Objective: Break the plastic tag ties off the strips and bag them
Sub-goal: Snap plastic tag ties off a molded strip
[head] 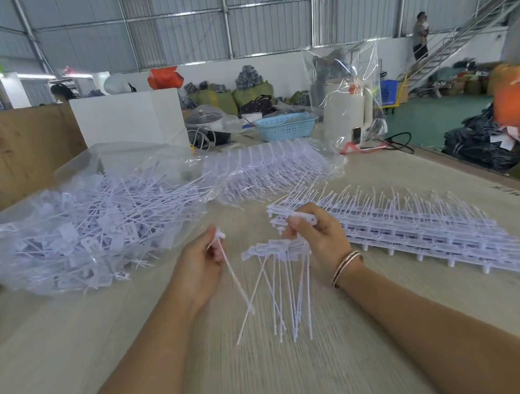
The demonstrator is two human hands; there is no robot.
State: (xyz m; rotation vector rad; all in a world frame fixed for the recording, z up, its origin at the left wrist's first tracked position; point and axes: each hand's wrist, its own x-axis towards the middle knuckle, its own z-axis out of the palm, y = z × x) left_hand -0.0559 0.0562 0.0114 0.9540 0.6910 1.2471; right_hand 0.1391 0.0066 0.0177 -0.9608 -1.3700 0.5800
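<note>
My left hand point(203, 266) pinches a single white tag tie point(234, 275) by its head, its thin tail hanging down toward me. Just to its right, my right hand point(319, 238) grips a strip of tag ties point(285, 269), with several ties dangling from it above the table. A pile of whole strips point(426, 225) lies to the right of my right hand. At the left sits an open clear plastic bag point(70, 233) full of loose ties.
A second clear bag of strips point(268, 166) lies beyond my hands. Farther back stand a blue basket point(286, 126), a white appliance in plastic wrap point(346, 107) and a white box point(129, 118). The wooden table point(274, 375) runs toward me.
</note>
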